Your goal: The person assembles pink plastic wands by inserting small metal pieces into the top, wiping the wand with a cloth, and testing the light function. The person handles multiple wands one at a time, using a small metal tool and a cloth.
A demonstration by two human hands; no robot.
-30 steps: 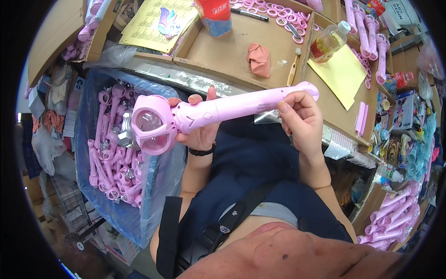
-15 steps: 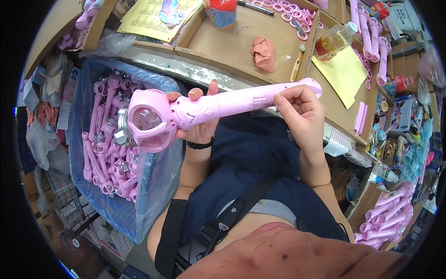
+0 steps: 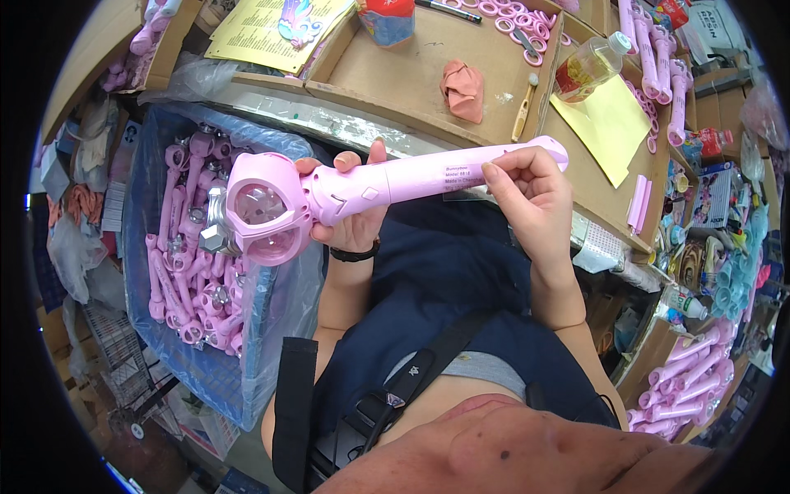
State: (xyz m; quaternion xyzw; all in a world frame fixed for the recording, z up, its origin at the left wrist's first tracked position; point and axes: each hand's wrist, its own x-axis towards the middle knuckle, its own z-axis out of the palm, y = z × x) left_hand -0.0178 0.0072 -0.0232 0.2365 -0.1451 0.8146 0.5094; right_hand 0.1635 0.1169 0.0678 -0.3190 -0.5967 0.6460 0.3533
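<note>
A pink toy wand [image 3: 411, 179] lies nearly level across my front, its handle to the right. Its broad head has clear domed windows and a faceted silver tip at the left. My left hand [image 3: 355, 229] wraps round the neck of the wand just behind the head, fingertips showing over the top. On the handle my right hand [image 3: 533, 185] is closed in a pinch, thumb and forefinger at the edge of a clear label [image 3: 467, 195] with small dark print. Part of that film sticks out below the handle.
At the left a blue plastic-lined crate [image 3: 284, 329] holds many pink wands. Ahead, a cardboard tray [image 3: 395, 82] carries a crumpled orange cloth [image 3: 462, 89], a brush [image 3: 525, 109] and pink rings [image 3: 514, 25]. A bottle [image 3: 591, 67] stands on yellow paper [image 3: 613, 136]. Pink handles [image 3: 683, 379] fill a box at right.
The wand and both hands have hardly moved; my right hand keeps its pinch at the label. The whole view has shifted very slightly.
</note>
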